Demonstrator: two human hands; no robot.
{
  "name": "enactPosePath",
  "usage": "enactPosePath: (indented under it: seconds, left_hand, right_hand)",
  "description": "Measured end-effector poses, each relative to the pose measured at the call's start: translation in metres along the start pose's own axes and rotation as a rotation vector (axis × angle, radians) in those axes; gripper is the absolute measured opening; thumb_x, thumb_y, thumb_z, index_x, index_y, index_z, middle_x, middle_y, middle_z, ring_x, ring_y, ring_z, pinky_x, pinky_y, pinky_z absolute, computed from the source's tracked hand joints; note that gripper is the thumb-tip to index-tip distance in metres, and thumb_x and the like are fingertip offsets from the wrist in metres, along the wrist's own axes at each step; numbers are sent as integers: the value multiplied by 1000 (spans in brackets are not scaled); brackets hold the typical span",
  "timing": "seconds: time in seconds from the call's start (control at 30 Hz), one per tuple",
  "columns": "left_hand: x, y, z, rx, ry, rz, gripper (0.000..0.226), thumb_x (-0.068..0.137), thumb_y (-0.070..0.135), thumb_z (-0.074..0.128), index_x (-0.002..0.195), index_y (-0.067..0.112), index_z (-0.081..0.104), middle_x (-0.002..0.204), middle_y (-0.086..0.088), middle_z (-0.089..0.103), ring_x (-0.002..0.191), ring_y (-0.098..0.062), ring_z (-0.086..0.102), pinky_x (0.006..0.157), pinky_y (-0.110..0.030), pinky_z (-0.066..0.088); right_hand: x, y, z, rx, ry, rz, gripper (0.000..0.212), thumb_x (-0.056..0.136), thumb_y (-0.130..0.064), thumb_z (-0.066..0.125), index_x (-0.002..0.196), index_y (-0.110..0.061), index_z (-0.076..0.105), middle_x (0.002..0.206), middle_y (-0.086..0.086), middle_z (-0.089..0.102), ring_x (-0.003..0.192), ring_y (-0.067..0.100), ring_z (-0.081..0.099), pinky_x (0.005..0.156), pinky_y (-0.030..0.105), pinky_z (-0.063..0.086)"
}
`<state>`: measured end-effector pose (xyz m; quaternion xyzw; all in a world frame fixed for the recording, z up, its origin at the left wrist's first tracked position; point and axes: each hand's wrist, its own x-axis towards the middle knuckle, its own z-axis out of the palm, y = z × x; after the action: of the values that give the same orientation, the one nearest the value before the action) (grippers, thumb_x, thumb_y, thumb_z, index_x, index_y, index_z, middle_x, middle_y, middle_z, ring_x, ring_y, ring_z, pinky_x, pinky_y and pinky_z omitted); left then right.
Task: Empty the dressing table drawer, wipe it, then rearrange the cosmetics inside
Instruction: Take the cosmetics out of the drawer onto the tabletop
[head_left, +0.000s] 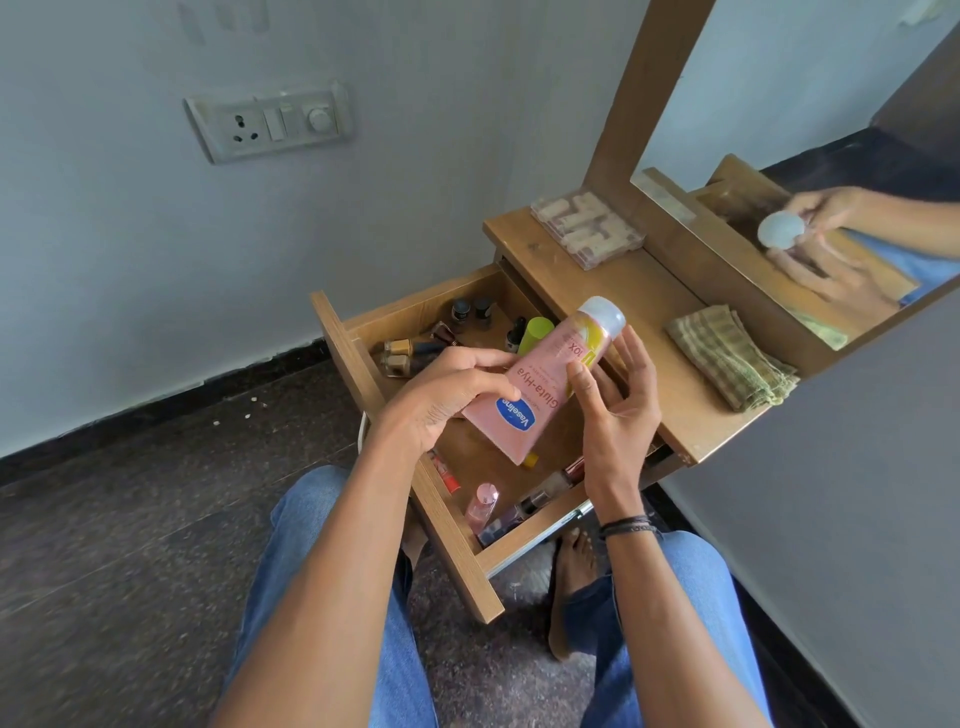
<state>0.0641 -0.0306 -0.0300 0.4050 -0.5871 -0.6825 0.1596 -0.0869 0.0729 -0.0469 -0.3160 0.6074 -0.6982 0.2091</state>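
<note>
Both hands on my feed grasp the pink lotion tube (540, 382) just above the open drawer (358, 374): the left hand (457, 397) curls round its lower half, the right hand (615, 410) pinches it nearer the cap. Inside the drawer lie nail polish bottles (410, 353); a folded cloth (732, 364) rests on the counter (644, 312) beyond it.

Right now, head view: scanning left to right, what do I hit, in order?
switch panel → nail polish bottles → pink lotion tube → folded cloth. The lipstick box is left out because its span overlaps the tube's.
</note>
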Motion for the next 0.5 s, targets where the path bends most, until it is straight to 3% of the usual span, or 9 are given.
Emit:
enactPosePath:
  seconds: [0.13, 0.27, 0.37, 0.43, 0.5]
  left_hand:
    - [1, 0, 2, -42, -6, 36, 40, 87, 22, 76, 126, 23, 67, 109, 4, 76, 105, -18, 71, 95, -44, 58]
    - [0, -2, 0, -52, -40, 43, 51, 83, 29, 78, 131, 26, 64, 115, 6, 74, 111, -20, 69, 100, -48, 55]
    - [-1, -2, -1, -47, -72, 45, 45, 86, 25, 78, 129, 29, 65, 115, 7, 74, 113, -19, 68, 101, -47, 54]
    - [-1, -1, 0, -30, -96, 44, 39, 88, 20, 77, 125, 28, 67, 113, 6, 75, 110, -17, 70, 97, -44, 57]
    - [-2, 1, 1, -1, -112, 40, 38, 87, 17, 78, 123, 26, 68, 111, 5, 76, 107, -16, 71, 94, -42, 58]
  right_hand:
    - [-1, 3, 0, -41, -110, 15, 75, 88, -12, 77, 153, -17, 41, 151, 0, 51, 128, 15, 61, 97, 42, 58]
    - [-4, 0, 5, -125, -221, 0, 87, 83, -19, 81, 157, -20, 34, 154, 1, 46, 124, 12, 63, 90, 35, 61]
    - [-6, -2, 8, -180, -229, -9, 90, 83, -27, 80, 157, -25, 30, 142, -6, 51, 114, 4, 65, 84, 28, 60]
    - [-6, -3, 8, -189, -181, 6, 87, 85, -28, 79, 158, -25, 31, 131, -14, 55, 109, 4, 67, 82, 31, 61]
    - [-5, 0, 8, -186, -104, 14, 82, 87, -29, 79, 156, -23, 35, 122, -10, 59, 104, 7, 68, 81, 35, 63]
